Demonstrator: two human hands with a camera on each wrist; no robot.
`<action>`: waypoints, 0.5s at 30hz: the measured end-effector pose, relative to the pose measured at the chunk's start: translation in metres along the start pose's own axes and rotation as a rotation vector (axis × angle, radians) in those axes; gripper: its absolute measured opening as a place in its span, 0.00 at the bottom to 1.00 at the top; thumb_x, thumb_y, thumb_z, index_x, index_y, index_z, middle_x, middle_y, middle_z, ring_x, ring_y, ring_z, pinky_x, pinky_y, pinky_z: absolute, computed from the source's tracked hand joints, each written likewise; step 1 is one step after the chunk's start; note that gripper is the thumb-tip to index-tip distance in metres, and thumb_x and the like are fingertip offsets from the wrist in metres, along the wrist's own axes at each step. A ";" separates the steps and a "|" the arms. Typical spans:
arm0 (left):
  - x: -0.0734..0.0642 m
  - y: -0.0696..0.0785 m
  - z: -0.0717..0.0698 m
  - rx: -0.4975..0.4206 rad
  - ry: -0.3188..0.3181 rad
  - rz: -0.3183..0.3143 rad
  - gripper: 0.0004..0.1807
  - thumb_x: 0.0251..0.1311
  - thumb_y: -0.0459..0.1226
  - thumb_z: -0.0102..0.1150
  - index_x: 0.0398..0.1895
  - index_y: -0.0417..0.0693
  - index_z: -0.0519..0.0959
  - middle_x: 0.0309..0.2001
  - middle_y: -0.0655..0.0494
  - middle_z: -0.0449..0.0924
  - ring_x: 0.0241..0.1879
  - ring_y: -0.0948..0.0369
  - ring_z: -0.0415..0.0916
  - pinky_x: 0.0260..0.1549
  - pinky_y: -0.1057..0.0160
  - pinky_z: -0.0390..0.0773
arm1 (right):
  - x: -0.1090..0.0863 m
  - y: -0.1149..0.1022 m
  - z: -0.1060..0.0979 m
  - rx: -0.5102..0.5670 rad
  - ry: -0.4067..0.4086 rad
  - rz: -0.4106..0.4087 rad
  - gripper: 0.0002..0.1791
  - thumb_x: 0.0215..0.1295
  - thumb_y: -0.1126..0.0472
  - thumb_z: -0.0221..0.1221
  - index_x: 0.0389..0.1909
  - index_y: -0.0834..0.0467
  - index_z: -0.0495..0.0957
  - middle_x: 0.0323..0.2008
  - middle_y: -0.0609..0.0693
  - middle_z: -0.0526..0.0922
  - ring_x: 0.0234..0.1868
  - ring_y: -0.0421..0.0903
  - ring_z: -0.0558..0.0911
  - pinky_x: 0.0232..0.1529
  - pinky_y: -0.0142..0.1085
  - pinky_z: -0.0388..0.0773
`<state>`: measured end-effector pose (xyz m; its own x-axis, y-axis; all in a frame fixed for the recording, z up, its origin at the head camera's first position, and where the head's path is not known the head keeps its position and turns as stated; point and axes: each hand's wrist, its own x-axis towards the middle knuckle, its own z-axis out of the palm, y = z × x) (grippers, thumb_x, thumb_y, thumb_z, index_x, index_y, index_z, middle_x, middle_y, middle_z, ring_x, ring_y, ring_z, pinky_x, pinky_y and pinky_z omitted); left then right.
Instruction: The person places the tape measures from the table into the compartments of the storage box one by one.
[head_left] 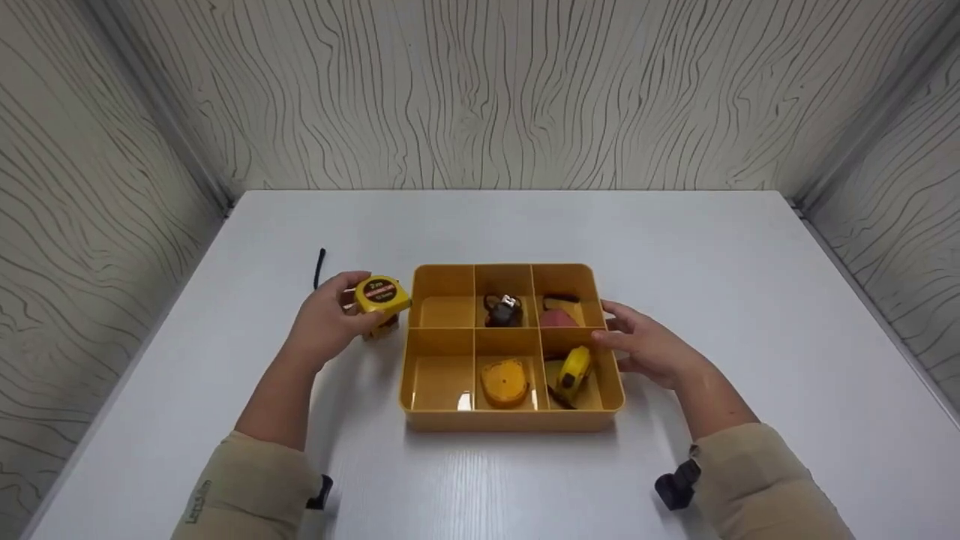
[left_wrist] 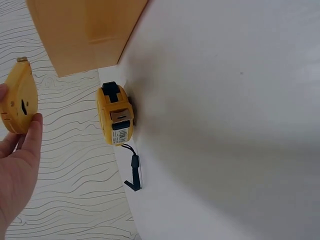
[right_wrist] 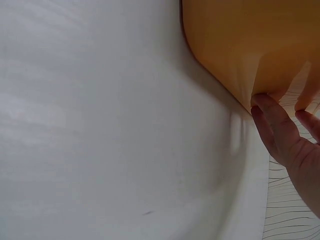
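Observation:
My left hand point(head_left: 326, 319) pinches a yellow tape measure point(head_left: 382, 292) marked 2m, just left of the divided box point(head_left: 514, 421). Below it, a second yellow tape measure point(left_wrist: 116, 114) with a black wrist strap point(left_wrist: 135, 172) stands on the table; the left hand partly hides it in the head view. On the box's right side, my right hand point(head_left: 652, 349) grips the wall, thumb over the rim and fingers against the outside. An orange tape measure point(head_left: 505, 382) lies in the front middle compartment, and a yellow-and-black one point(head_left: 574, 373) leans in the front right.
In the back middle compartment sits a small dark tape measure point(head_left: 504, 313) with a shiny metal part. A reddish one point(head_left: 557, 319) with a black strap lies back right, partly hidden by the divider. Wood-patterned panels point(head_left: 480, 90) stand around the white table point(head_left: 480, 225).

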<state>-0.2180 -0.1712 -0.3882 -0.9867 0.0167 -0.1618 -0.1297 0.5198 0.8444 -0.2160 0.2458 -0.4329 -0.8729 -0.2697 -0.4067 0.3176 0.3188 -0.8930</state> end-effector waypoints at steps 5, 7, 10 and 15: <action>0.001 0.005 0.000 0.030 -0.026 0.004 0.37 0.49 0.44 0.67 0.63 0.53 0.63 0.59 0.53 0.66 0.58 0.55 0.65 0.53 0.58 0.72 | 0.002 0.001 0.000 -0.003 0.010 0.011 0.44 0.52 0.45 0.62 0.69 0.41 0.52 0.65 0.55 0.58 0.62 0.55 0.66 0.52 0.50 0.72; 0.001 0.008 0.001 0.041 -0.033 0.012 0.36 0.49 0.43 0.67 0.63 0.53 0.63 0.59 0.53 0.66 0.58 0.56 0.66 0.52 0.59 0.73 | 0.002 0.001 0.000 0.005 0.006 0.007 0.44 0.53 0.46 0.62 0.69 0.42 0.52 0.65 0.55 0.58 0.62 0.56 0.66 0.52 0.49 0.72; 0.002 0.015 0.002 0.067 -0.042 0.032 0.35 0.49 0.42 0.66 0.62 0.52 0.64 0.58 0.53 0.67 0.57 0.56 0.67 0.51 0.60 0.73 | 0.002 0.001 0.000 0.015 -0.005 -0.006 0.44 0.54 0.47 0.62 0.69 0.44 0.51 0.65 0.57 0.58 0.62 0.57 0.66 0.52 0.49 0.73; 0.007 0.027 0.007 0.111 -0.063 0.030 0.34 0.49 0.41 0.66 0.61 0.53 0.66 0.56 0.54 0.68 0.56 0.56 0.68 0.50 0.60 0.74 | 0.001 0.000 0.000 0.025 -0.017 -0.008 0.44 0.55 0.48 0.62 0.70 0.45 0.50 0.66 0.58 0.57 0.62 0.57 0.65 0.52 0.50 0.72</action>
<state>-0.2282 -0.1511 -0.3701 -0.9815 0.0855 -0.1715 -0.0846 0.6098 0.7880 -0.2165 0.2458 -0.4335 -0.8690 -0.2876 -0.4027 0.3201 0.2938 -0.9007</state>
